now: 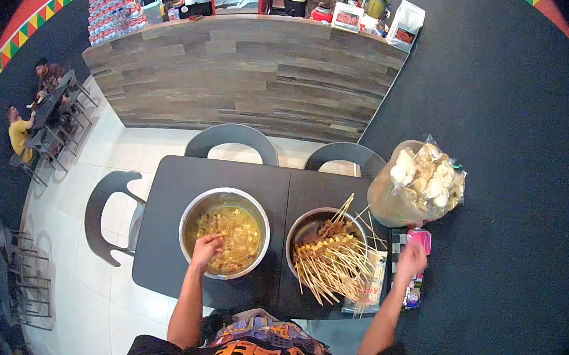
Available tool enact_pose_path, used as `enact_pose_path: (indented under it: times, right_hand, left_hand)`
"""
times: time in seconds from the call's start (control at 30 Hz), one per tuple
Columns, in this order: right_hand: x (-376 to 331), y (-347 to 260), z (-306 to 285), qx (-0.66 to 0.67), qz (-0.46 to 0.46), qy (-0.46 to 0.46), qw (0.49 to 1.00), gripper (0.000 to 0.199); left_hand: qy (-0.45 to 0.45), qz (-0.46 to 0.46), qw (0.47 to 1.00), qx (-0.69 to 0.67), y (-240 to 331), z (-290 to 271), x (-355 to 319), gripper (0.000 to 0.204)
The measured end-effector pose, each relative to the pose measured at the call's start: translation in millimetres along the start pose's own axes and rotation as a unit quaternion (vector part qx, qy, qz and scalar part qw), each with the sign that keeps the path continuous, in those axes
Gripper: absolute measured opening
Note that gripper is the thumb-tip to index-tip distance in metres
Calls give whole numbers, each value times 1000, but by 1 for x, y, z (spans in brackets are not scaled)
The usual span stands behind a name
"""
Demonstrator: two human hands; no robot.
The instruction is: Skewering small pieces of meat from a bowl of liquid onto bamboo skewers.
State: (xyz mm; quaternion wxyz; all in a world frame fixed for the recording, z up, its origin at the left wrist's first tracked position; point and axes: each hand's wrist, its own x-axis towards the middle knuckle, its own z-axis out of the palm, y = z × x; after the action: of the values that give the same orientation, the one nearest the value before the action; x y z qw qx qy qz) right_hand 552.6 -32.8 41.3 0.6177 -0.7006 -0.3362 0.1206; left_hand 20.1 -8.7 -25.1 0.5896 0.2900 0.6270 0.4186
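Observation:
My left hand [206, 250] is over the near left part of a steel bowl [186, 219]. Its fingers are pinched together; what they hold, if anything, is too small to tell. Wet yellowish chunks of meat [241, 231] in sauce fill the bowl's bottom. Beside it, a second steel bowl [290, 236] holds many skewers [334, 268] threaded with meat, their bare sticks pointing nearer me. At the table's right edge my right hand [412, 264] is raised with fingers curled, partly covering a pink packet [419, 240]. Whatever it grips does not show. A clear pack of sticks [376, 275] lies between that hand and the skewers.
A large tub [387, 194] packed with bagged crackers [432, 178] stands at the table's far right corner. Chairs [233, 138] line the far side, and another chair [106, 218] is at the left. Beyond rises a wood-panelled counter [253, 72]. Two people [20, 131] sit far left.

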Motion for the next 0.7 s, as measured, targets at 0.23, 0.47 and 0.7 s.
enact_pose_path:
  times: [0.23, 0.47, 0.7]
  right_hand:
    - [-177, 137, -130, -317, 111, 210, 918, 10]
    - [-206, 163, -88, -146, 369, 11, 918, 15]
    - [-203, 205, -104, -119, 264, -33, 957, 1]
  left_hand:
    - [21, -30, 998, 47, 16, 8, -6, 24]
    - [49, -5, 997, 62, 19, -16, -18, 25]
    - [20, 9, 999, 39, 10, -22, -25, 23]
